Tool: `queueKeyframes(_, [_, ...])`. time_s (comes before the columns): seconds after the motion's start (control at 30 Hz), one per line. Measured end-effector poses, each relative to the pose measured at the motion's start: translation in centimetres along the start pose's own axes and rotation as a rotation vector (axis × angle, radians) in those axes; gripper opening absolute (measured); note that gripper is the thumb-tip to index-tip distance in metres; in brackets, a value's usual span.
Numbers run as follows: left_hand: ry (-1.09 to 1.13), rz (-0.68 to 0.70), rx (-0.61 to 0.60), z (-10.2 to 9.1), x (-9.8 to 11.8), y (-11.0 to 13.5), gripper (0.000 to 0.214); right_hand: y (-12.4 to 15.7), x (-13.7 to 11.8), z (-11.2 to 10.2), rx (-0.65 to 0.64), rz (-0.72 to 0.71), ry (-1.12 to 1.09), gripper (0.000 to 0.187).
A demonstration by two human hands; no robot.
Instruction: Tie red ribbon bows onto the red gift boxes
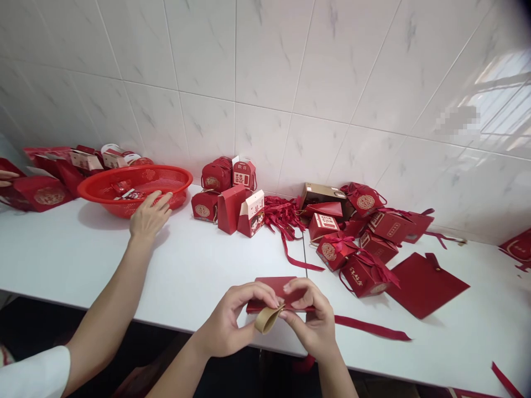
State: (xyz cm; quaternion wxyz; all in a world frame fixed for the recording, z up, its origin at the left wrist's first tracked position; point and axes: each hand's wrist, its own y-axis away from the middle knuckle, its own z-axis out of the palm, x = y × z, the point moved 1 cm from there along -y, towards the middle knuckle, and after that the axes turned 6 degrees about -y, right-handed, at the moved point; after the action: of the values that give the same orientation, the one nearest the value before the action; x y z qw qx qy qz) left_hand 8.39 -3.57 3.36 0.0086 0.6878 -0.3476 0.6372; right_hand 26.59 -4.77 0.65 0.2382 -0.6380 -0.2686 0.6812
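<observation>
My left hand (226, 323) and my right hand (317, 320) meet near the table's front edge. Both have fingers pinched on a tan strap (265, 320), bent into a loop between them. Just behind the loop lies a folded dark red box (276, 283), partly covered by my fingers. Whether the strap is fixed to this box, I cannot tell. A red ribbon (373, 327) runs along the table to the right from beside my right hand.
On the left, a co-worker's hand (151, 213) reaches to a red plastic basket (135, 172) with small packets inside. Red gift boxes (231, 210) stand by the wall, next to a ribbon heap (284, 213). More tied boxes (367, 273) and a flat red sheet (429, 284) lie right.
</observation>
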Motion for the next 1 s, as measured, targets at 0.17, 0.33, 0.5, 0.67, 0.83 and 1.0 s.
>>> queueKeyframes(0.17, [-0.085,-0.049,0.04,0.0,-0.8,-0.1,0.011,-0.5,-0.3,0.1,-0.026,0.025,0.01,0.026])
queueKeyframes(0.33, [-0.05,-0.036,0.063,0.2,-1.5,0.0,0.012,-0.5,-0.1,0.1,0.001,-0.009,0.042,0.026])
queueKeyframes(0.5, [-0.011,-0.044,0.03,0.3,-1.3,0.0,0.006,-0.1,0.5,0.2,0.032,0.007,0.028,0.025])
queueKeyframes(0.67, [0.028,-0.087,-0.099,0.4,-0.5,-0.7,0.005,0.1,0.6,-0.1,0.055,0.043,0.047,0.025])
queueKeyframes(0.83, [0.096,-0.159,-0.023,1.3,-1.4,-1.3,0.012,0.2,0.7,-0.9,0.115,0.045,0.058,0.025])
queueKeyframes(1.0, [0.137,-0.25,0.034,2.3,-2.2,-1.7,0.022,0.4,1.2,-1.2,0.176,0.06,0.066,0.026])
